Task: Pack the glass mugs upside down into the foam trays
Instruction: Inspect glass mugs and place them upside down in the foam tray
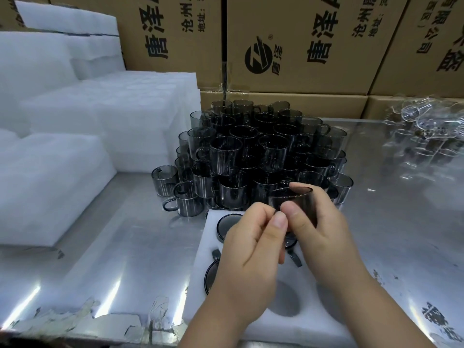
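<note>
Foam tray [271, 327] holds upside-down mugs [227, 226] in its far pockets; right hand [321, 234] grips a smoked-glass mug [296, 202] above, left hand [251, 252] pinching its side

Both hands, right hand [319, 222] and left hand [253, 249], grip a smoky mug [298, 202] above the foam tray [261, 320].

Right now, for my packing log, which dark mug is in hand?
The mug gripped in the right hand above the foam tray; the others stand in the pile or sit upside down in the tray.
</note>
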